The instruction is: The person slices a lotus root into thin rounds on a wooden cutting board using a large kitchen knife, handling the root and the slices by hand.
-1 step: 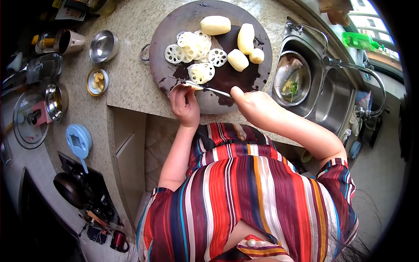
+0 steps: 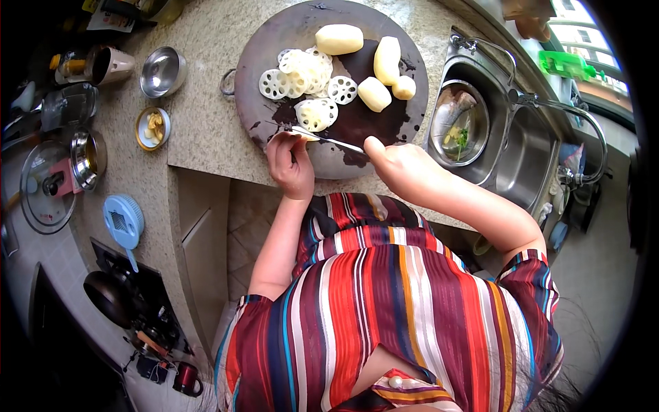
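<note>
At the near edge of a round, dark chopping board (image 2: pixel 257 51), my right hand (image 2: pixel 398 163) is closed around the handle of a knife (image 2: pixel 341 144). Its narrow blade points left, toward my left hand (image 2: pixel 290 165). The fingers of that hand are closed on a small pale piece of lotus root (image 2: pixel 307 136), mostly hidden by the fingers and blade. Just beyond the blade lie a few stacked lotus root slices (image 2: pixel 316 115), and a larger heap of slices (image 2: pixel 302 74) spreads farther back. Several peeled pale chunks, including a long one (image 2: pixel 339 40), rest at the board's far and right side.
A steel bowl (image 2: pixel 163 73) and a small dish of yellowish pieces (image 2: pixel 152 128) stand left of the board. On the right, a double sink (image 2: pixel 525 161) holds a metal basin (image 2: pixel 484 130) with fish and greens. A blue grater (image 2: pixel 124 220) lies near the left counter edge.
</note>
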{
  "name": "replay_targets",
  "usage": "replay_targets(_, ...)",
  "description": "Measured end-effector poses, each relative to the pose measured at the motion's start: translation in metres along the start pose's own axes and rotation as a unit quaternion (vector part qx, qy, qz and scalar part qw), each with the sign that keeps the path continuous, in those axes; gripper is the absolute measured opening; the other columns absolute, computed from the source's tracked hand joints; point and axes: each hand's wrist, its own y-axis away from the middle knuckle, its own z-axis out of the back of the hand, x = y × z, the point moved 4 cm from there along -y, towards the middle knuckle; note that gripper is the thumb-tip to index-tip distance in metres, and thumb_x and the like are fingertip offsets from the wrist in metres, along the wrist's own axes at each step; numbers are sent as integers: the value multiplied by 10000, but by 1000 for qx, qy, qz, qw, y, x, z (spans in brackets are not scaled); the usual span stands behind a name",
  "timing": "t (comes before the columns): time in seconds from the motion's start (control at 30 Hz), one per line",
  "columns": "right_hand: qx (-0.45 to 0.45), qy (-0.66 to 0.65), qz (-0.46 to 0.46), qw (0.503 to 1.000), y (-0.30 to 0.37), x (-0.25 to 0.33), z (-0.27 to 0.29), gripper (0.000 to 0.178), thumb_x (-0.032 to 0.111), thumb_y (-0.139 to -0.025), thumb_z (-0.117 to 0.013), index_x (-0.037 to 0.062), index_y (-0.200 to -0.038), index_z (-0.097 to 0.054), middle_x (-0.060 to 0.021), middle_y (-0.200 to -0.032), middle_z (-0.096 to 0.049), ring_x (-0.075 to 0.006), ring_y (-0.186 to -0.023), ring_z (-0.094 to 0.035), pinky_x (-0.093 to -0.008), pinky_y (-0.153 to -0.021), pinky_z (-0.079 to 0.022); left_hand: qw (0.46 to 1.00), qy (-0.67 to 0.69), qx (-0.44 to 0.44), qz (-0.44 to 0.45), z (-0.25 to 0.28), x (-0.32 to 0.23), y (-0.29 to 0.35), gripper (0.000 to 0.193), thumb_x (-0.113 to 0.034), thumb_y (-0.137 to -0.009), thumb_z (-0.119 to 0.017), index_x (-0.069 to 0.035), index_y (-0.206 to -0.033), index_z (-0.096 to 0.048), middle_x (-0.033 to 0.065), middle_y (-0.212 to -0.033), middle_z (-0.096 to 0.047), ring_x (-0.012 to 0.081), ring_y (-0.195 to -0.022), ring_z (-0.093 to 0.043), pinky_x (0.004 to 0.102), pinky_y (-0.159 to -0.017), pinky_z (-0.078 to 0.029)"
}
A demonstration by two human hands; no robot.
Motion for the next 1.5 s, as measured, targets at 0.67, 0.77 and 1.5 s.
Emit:
replay_targets(0.67,58,18,-36,998,0,7,4,243,-10,-786,-551,-8,-963,-384,-224,-667,-613,-419,-676,-647,-492,-567,-513,1000,-11,-6,-4,0,-3,0,159,72,-757,-690,-5,-877,-618,142,-921,-641,324,-856,-613,385,-784,-485)
replay_targets(0.77,54,28,-39,997,-4,10,0,254,-13,-783,-558,-9,-970,-386,-219,-662,-612,-415,-674,-649,-486,-571,-519,999,-32,16,-39,1,-5,-1,160,86,-751,-677,-3,-866,-610,147,-911,-638,327,-852,-612,387,-783,-486)
replay_targets(1.5,20,14,-29,999,-16,13,-10,233,-14,-784,-565,-12,-932,-385,-211,-652,-612,-413,-661,-654,-471,-547,-527,1000,6,-24,-2,0,-5,-1,188,109,-735,-680,-14,-869,-633,134,-906,-637,314,-832,-615,374,-770,-498)
